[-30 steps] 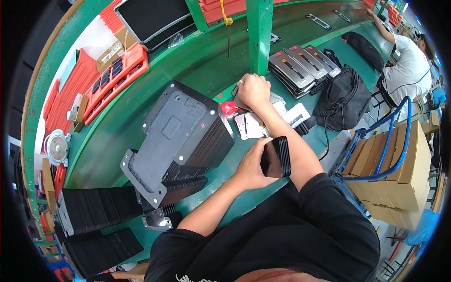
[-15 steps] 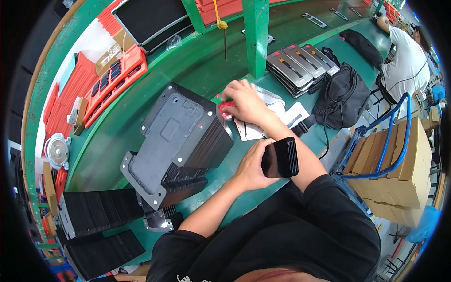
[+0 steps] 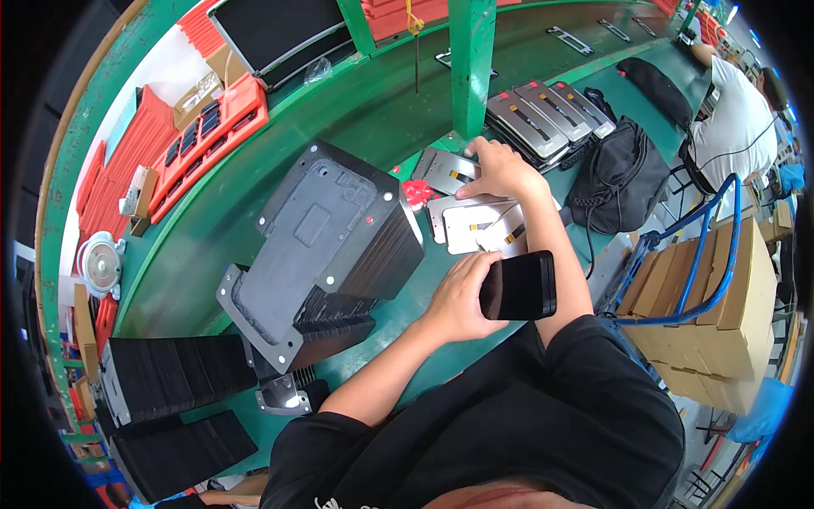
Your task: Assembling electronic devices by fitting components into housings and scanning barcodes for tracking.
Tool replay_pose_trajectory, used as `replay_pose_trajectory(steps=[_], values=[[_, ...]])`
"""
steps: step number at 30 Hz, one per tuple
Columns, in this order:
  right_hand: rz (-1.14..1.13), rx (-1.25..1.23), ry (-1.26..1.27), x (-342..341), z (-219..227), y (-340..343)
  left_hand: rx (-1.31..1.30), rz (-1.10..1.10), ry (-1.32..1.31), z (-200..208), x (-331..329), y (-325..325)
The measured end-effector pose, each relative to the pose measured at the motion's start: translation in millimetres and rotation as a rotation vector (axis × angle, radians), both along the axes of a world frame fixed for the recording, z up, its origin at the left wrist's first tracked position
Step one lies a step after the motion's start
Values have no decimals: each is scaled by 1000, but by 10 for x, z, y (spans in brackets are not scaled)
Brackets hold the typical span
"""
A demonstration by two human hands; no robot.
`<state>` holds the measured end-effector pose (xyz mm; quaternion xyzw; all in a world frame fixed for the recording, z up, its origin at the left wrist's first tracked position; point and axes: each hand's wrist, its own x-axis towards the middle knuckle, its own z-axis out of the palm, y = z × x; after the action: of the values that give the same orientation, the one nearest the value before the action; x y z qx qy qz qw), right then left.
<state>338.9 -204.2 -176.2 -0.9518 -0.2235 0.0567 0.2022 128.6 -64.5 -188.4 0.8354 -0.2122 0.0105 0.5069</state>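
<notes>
My left hand (image 3: 462, 299) is closed around the edge of a small stack of glossy black phone screens (image 3: 515, 287), held level above the bench near my body. Further out, my right hand (image 3: 507, 172) has its thumb and fingers at opposite edges of a silver-backed phone screen (image 3: 441, 170) with a ribbon on it. Under and beside this hand lie more silver-backed screens (image 3: 460, 231), overlapping on the bench. A heap of small red pieces (image 3: 416, 193) sits just left of them. My right forearm partly covers the nearest screens.
Left of my hands stands a tall stack of dark moulded trays (image 3: 314, 212), with more black trays (image 3: 182, 377) at the lower left. Silver panels in piles (image 3: 526, 123) and a black bag (image 3: 619, 174) lie to the right. A green post (image 3: 471, 68) rises behind; a person in white (image 3: 736, 106) sits far right.
My right hand has moved right from the red pieces to a silver-backed screen, uncovering the red heap. My left hand has shifted slightly right and tilted the black stack flatter.
</notes>
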Motion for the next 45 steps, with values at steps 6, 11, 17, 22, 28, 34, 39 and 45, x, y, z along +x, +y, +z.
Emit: replay_pose_trajectory(steps=[6,11,17,22,28,34,39,45], values=[[129,151,406,132,113,-206,218,-2,-203,-25,-20,-99],[212,124,467,-159,411,-406,236,71,-132,33,-53,-113],[413,122,299,-274,286,-578,256,121,-214,0,-55,-108],[244,670,430,-450,54,-649,-13,138,-176,-53,-43,-23],[102,1171,272,-637,63,-580,-423,265,38,-265,-19,-49],[173,1459,267,-999,150,-421,-362,256,-52,-222,-23,-12],[209,1399,440,-1363,9,-424,-390,231,-7,-171,-48,31],[287,1289,587,-1562,-386,-409,-281,68,-168,-157,8,68]])
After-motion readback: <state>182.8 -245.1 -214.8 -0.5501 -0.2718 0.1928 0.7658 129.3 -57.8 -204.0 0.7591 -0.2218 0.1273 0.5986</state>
